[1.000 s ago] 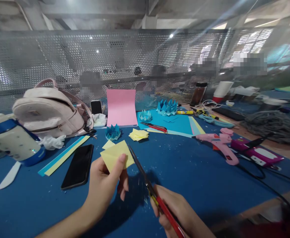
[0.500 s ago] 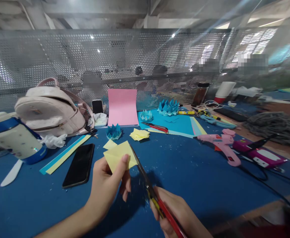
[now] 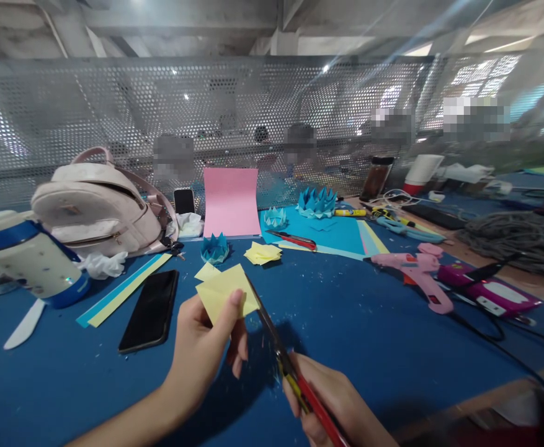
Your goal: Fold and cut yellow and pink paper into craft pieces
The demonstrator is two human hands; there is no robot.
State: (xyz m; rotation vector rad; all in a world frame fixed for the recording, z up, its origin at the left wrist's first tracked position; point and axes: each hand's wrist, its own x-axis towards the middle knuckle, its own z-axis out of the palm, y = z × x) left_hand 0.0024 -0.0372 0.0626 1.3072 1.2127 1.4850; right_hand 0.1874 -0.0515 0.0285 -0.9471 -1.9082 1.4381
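Observation:
My left hand (image 3: 201, 347) pinches a square of pale yellow paper (image 3: 217, 293) between thumb and fingers, holding it above the blue table. In my right hand (image 3: 334, 391) is a pair of scissors (image 3: 273, 332) with red and yellow handles, its blades pointing up and away from me. The blades lie along the paper's right edge; whether they grip it I cannot tell. Just behind the paper rests a smaller yellow piece (image 3: 206, 272). Farther back are a pile of yellow paper pieces (image 3: 262, 253) and a folded blue paper flower (image 3: 214, 248).
To the left lie a black phone (image 3: 149, 310), paper strips (image 3: 123, 290), a white plastic knife (image 3: 24, 326) and a tumbler (image 3: 25, 264). A backpack (image 3: 95, 208) leans at the back. On the right are a pink glue gun (image 3: 414, 273) with its cord and a purple power strip (image 3: 488, 290).
The whole view has shifted very slightly. My hands, the paper and the scissors keep nearly the same position relative to each other.

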